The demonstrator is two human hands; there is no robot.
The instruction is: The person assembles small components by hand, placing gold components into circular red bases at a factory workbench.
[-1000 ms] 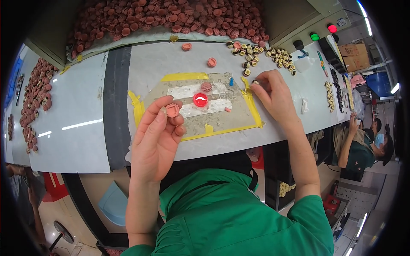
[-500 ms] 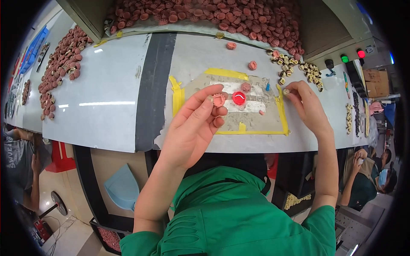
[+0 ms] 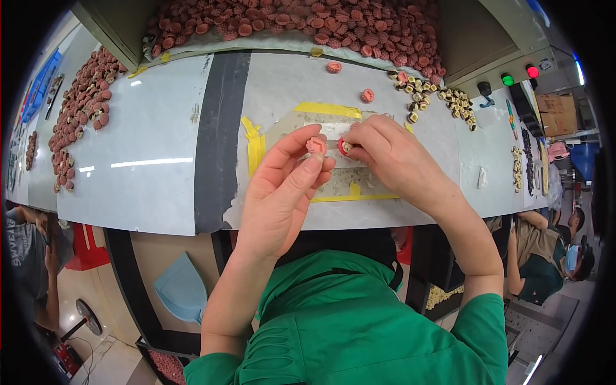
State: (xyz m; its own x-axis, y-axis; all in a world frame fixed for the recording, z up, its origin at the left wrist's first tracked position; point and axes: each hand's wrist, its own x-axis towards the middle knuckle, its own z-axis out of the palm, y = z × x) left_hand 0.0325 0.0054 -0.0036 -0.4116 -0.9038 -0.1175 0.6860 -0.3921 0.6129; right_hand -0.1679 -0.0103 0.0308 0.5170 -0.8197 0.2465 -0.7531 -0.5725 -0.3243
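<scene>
the right hand [image 3: 393, 153], at the right edge of the yellow-taped mat [image 3: 337, 186] half a second ago, is now over its middle, its grip pinching a small cream-coloured piece [image 3: 347, 147] at the red round dish [image 3: 341, 147]. the left hand [image 3: 277, 189] still pinches a bumpy pink shell cup [image 3: 315, 145] between thumb and fingers, just left of the dish, above the counter [image 3: 144, 192].

the pink cup [image 3: 316, 146] looks matt and knobbly, the left tabletop [image 3: 141, 199] glossy, the near green shirt [image 3: 378, 321] cloth.
</scene>
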